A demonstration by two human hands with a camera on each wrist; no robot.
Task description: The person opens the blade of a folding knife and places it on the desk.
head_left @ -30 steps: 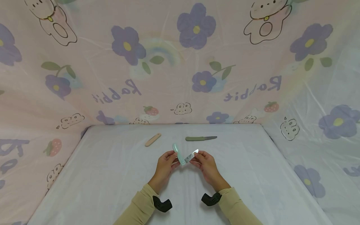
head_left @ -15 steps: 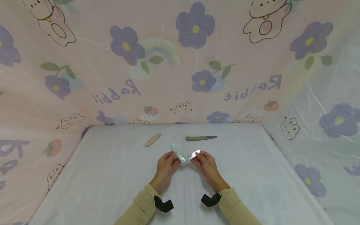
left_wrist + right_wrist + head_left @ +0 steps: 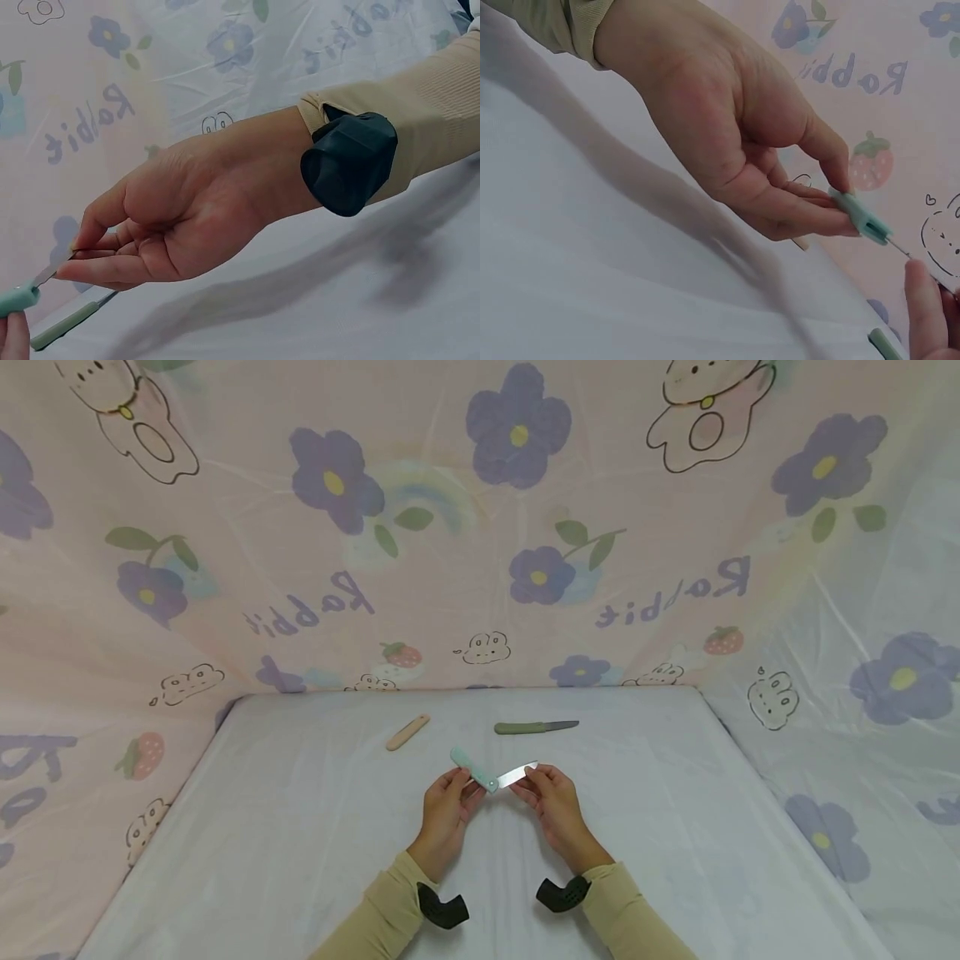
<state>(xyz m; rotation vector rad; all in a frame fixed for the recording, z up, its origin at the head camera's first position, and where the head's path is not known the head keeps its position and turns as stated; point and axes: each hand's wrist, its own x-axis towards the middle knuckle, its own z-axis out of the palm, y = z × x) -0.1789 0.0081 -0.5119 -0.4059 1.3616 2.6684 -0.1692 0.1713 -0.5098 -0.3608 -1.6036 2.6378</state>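
The left hand [image 3: 445, 810] pinches the mint handle [image 3: 477, 772] of a folding knife [image 3: 492, 785]; the right hand [image 3: 556, 806] pinches its blade [image 3: 514, 776], both grips closed.

A white, lightly creased cloth surface [image 3: 285, 827] carries a green-handled knife [image 3: 521, 728], which lies flat with its grey blade [image 3: 562, 725] pointing right. To the left of that knife, apart from it, a slim beige piece [image 3: 408, 732] lies aslant, its farther end nearer the knife.
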